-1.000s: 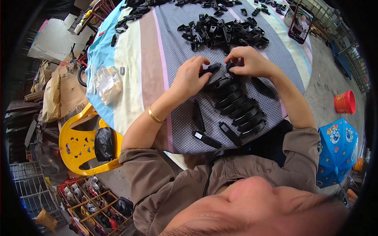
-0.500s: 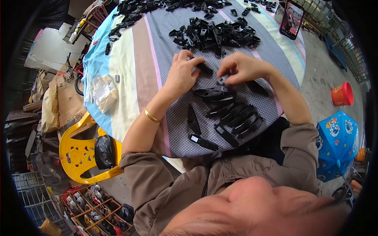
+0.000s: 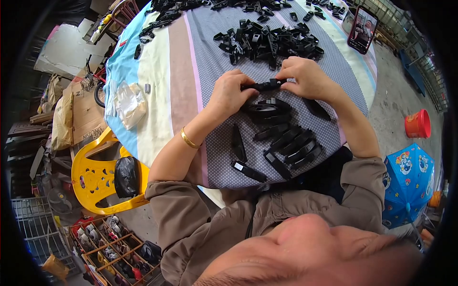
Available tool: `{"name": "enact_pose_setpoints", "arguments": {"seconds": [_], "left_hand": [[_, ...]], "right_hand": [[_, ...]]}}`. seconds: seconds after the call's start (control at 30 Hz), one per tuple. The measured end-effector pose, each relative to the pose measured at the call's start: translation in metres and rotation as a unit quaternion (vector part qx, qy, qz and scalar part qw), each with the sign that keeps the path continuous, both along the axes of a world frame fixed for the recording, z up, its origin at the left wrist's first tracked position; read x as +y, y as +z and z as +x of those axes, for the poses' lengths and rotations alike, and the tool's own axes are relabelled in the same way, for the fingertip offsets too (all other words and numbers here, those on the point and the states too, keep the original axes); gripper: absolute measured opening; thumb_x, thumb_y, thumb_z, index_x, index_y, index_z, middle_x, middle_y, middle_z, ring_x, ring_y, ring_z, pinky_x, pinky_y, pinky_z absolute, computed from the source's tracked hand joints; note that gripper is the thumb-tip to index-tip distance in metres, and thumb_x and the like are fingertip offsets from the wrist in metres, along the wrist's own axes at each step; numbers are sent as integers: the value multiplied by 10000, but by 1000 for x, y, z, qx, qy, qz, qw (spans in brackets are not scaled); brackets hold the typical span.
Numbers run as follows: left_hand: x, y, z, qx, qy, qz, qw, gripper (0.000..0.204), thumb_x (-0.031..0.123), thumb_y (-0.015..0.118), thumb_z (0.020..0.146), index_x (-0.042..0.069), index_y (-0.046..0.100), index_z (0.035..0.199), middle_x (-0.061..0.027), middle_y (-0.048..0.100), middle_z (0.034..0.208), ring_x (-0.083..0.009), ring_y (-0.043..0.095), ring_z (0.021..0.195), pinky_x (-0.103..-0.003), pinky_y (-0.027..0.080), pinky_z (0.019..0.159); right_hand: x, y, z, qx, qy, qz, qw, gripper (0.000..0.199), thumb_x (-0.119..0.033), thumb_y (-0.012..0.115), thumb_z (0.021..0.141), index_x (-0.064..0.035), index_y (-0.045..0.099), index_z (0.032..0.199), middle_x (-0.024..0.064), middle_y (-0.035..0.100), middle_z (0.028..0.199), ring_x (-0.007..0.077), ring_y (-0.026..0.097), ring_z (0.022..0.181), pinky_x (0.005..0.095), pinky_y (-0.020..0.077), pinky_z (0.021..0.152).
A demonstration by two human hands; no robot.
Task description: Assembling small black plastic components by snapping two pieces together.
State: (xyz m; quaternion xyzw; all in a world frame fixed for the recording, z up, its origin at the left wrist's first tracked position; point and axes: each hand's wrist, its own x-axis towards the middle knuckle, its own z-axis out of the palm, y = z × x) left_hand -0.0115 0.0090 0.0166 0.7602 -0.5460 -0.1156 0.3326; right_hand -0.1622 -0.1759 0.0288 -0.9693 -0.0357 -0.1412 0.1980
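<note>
Between my two hands lies a long black plastic part (image 3: 264, 86), held level over the cloth. My left hand (image 3: 231, 91) is closed on its left end, thumb below and fingers above. At the other end, my right hand (image 3: 303, 78) pinches the tip, where a small black piece (image 3: 275, 81) sits; whether it is joined I cannot tell. Just below are several similar long black parts (image 3: 291, 143), lying in a rough row on the cloth. Beyond my hands rises a heap of small black plastic pieces (image 3: 267, 42).
A striped, dotted cloth covers the table (image 3: 179, 95). More black pieces (image 3: 164, 16) lie along its far edge. A phone (image 3: 362, 29) stands at the far right, a clear plastic bag (image 3: 130, 106) at the left. A yellow chair (image 3: 93, 183), red bucket (image 3: 418, 124) and blue umbrella (image 3: 408, 183) are around it.
My right hand has moved up and left, bringing the small piece to the long part's end. My left hand has turned the long part level. The view has shifted slightly.
</note>
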Motion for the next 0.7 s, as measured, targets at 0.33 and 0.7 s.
{"name": "enact_pose_setpoints", "arguments": {"seconds": [0.33,0.7], "left_hand": [[-3,-11,-2,17,-84,-47,995,182,143,738,670,21,674,787,-105,595,775,-286,573,793,-376,471,721],[3,-8,-44,-40,-257,-83,962,156,153,681,769,44,644,875,-90,571,845,-289,536,848,-384,452,763]], "right_hand": [[2,-15,15,-64,92,62,992,180,-132,721,695,-18,679,826,87,584,764,259,581,741,342,463,642],[-36,-22,15,-109,-175,-72,976,224,-174,693,769,-76,659,968,80,592,857,262,600,865,359,499,730]]}}
